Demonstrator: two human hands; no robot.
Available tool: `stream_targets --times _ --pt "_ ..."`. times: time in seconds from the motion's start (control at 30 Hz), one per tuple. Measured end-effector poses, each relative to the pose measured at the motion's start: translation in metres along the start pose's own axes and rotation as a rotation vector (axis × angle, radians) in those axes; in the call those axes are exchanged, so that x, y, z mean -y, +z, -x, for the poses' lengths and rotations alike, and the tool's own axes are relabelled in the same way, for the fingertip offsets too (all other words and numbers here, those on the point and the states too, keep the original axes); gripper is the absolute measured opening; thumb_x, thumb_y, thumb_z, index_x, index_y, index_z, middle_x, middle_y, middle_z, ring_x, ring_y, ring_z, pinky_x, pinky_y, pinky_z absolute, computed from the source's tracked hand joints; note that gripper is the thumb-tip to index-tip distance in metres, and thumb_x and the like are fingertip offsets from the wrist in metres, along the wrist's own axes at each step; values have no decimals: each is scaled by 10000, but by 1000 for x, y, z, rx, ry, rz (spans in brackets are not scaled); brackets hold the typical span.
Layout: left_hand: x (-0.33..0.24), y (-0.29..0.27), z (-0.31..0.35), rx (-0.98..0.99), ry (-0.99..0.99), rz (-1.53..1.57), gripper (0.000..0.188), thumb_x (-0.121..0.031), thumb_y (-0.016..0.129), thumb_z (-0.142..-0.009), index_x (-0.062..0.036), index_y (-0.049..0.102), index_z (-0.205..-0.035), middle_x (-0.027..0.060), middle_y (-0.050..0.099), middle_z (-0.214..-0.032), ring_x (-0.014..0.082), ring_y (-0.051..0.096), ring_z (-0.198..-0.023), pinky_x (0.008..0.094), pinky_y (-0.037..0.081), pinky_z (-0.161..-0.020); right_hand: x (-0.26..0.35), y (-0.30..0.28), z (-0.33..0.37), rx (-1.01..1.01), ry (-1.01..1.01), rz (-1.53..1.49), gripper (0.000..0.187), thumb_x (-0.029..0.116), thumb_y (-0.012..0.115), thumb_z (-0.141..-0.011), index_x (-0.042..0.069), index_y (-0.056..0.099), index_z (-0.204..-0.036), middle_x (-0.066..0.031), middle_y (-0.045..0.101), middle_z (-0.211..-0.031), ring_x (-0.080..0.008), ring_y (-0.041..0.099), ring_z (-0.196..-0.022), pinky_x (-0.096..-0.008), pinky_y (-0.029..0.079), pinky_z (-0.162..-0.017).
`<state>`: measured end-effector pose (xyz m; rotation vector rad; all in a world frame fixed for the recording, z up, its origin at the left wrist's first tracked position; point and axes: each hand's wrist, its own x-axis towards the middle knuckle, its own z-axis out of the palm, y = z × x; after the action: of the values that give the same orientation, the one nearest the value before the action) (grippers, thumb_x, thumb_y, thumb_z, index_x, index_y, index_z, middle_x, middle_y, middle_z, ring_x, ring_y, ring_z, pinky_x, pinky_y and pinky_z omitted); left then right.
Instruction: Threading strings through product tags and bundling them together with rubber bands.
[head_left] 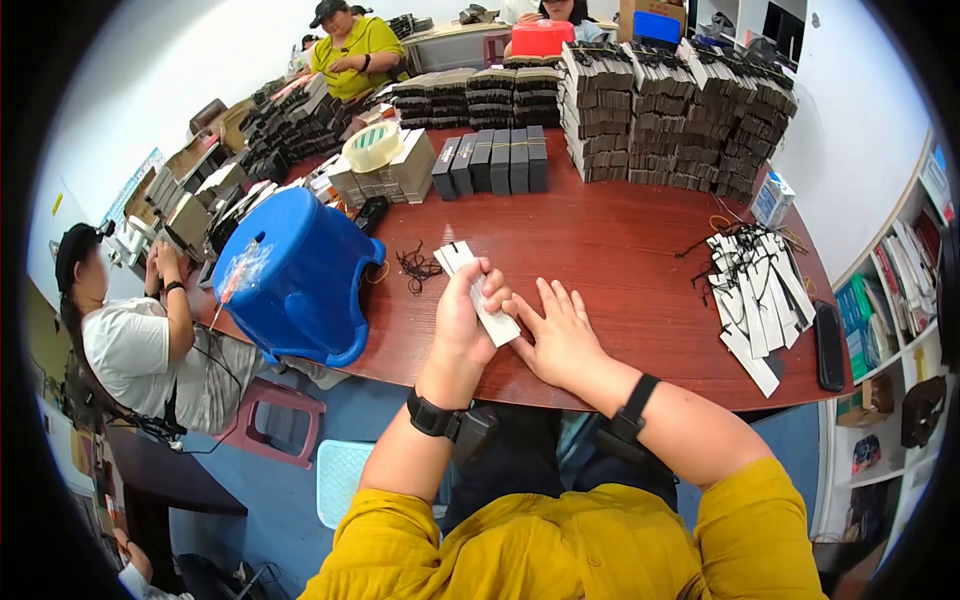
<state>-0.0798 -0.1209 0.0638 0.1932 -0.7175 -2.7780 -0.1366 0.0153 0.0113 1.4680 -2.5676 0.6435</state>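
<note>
Near the close edge of the red-brown table (620,245), clamped firmly within the curled fingers of the left hand (466,315), a slim white bundle of strips (498,327), slanting from far left to near right, with a dark mark at its far end. Immediately right of the grip, palm down on the tabletop with fingers spread and nothing held, the right hand (562,345); lower end of the bundle between its thumb and forefinger. Cannot tell whether actually touching there. Just beyond the grip to the left, a tangle of black cords (418,263). Farther left of the grip, a blue stool (290,275) with crumpled clear plastic (246,270) on top. Straight beyond the grip, a row of dark boxes (492,165) standing side by side, and to their left a roll of tape (368,148) on pale stacks (408,175). Well right of the grip, white tags with black strings (762,305) in a loose heap, beside a long black case (829,345). Beyond the heap, tall piles of bundled tags (690,120) at the back.
</note>
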Motion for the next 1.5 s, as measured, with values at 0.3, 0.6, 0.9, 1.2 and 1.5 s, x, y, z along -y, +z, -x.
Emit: stream_targets --times 0.3,0.6,0.9,1.2,1.5 --pt "14 -11 40 101 -74 181 126 -211 458 -907 -100 474 -849 -24 343 -603 60 328 -477 205 332 -480 -21 -26 -45 -245 -70 -24 252 293 548 -837 49 610 -834 -143 600 -930 -346 553 -920 -447 451 -791" --pt "23 -20 51 24 -3 96 115 -221 471 -901 -113 471 -861 -32 359 -599 61 334 -460 220 361 -499 -53 -44 -8 -79 2 10 816 608 560 -750 54 379 -1322 -284 290 -1373 -428 340 -1244 -482 306 -1014" --pt "40 -22 69 -96 -113 149 90 -208 506 -869 -125 482 -845 -35 348 -597 68 325 -460 221 341 -487 -15 6 -36 209 -108 -1 823 576 477 -828 73 202 -1418 -262 90 -1460 -387 99 -1362 -465 85 -1105" --pt "73 21 87 125 -289 -11 190 -326 492 -922 -140 478 -883 -33 345 -595 75 344 -486 234 348 -520 -35 -61 -16 -79 21 -523 409 350 454 -926 0 563 -1106 -206 508 -1185 -322 466 -1139 -387 358 -969" --pt "125 12 21 137 -260 -21 240 -345 481 -921 -113 467 -860 -9 389 -670 100 409 -598 266 418 -602 -115 -151 154 -333 406 47 168 104 615 -777 12 601 -916 -125 581 -879 -282 548 -840 -361 441 -762"
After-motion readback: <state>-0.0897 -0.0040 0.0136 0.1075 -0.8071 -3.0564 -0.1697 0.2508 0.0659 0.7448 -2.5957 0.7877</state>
